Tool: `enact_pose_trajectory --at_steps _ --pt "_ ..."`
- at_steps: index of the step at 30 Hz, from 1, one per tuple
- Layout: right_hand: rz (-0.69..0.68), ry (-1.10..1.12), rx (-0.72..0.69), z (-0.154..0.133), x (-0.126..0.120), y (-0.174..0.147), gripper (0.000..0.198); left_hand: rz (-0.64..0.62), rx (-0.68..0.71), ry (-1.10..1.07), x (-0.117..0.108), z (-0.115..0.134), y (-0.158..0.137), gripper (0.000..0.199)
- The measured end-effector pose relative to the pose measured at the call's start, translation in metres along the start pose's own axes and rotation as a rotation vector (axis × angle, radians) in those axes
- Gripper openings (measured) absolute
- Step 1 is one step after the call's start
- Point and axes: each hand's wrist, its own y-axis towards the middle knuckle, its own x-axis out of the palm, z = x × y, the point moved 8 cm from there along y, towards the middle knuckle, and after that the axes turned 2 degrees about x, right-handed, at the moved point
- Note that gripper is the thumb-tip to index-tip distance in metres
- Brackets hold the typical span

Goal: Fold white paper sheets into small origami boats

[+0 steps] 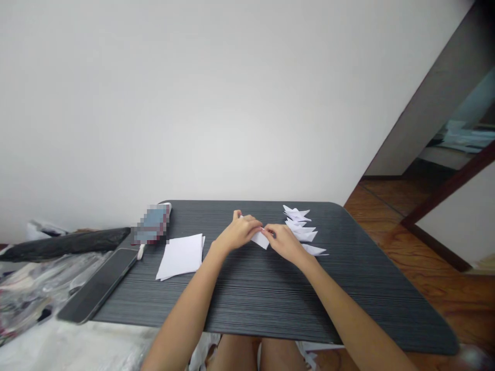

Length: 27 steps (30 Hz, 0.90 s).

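Observation:
Between my two hands, a little above or on the dark table, is a folded piece of white paper. My left hand is closed on its left part, covering much of it. At its right end my right hand pinches the paper's edge between thumb and fingers. Several folded white paper boats stand in a row just beyond and right of my right hand, the nearest one partly hidden by it. A stack of square white paper sheets lies left of my left forearm.
On the table's left edge lies a dark phone. Behind it sits a blurred-out device with a white plug. Plastic-wrapped items crowd the left side. A white wall rises behind the table.

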Motion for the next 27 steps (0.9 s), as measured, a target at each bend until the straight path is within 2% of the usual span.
enact_pose_trajectory --at_steps 2,4,6,8,10,12,15,18,21,25,27 --pt "0.104 0.059 0.013 0.003 -0.008 0.003 0.021 -0.005 -0.05 -0.117 0.011 -0.003 -0.002 0.026" --pt "0.204 0.238 0.065 0.01 -0.013 0.007 0.018 0.102 -0.182 -0.318 0.012 -0.015 -0.007 0.025" --pt "0.257 0.507 0.142 0.021 -0.012 0.009 0.019 0.24 -0.345 -0.591 0.013 -0.029 -0.013 0.024" --pt "0.216 0.734 0.2 0.027 -0.001 0.011 0.028 0.341 -0.476 -0.84 0.017 -0.038 -0.018 0.025" --pt "0.135 0.831 0.236 0.027 0.011 0.011 0.034 0.378 -0.541 -0.963 0.021 -0.04 -0.02 0.026" --pt "0.092 0.846 0.252 0.026 0.016 0.009 0.034 0.362 -0.554 -1.006 0.024 -0.039 -0.019 0.027" --pt "0.109 0.843 0.273 0.027 0.014 0.006 0.033 0.326 -0.526 -1.121 0.027 -0.035 -0.017 0.028" --pt "0.104 0.878 0.282 0.026 0.01 0.005 0.035 0.373 -0.521 -1.245 0.026 -0.037 -0.017 0.028" --pt "0.079 0.98 0.24 0.022 0.008 0.006 0.035 0.42 -0.528 -1.277 0.022 -0.04 -0.018 0.028" --pt "0.0 1.089 0.181 0.014 0.008 0.007 0.019 0.433 -0.454 -1.285 0.012 -0.039 -0.019 0.018" --pt "0.007 1.095 0.183 0.014 0.005 0.006 0.014 0.427 -0.436 -1.28 0.009 -0.038 -0.019 0.016"
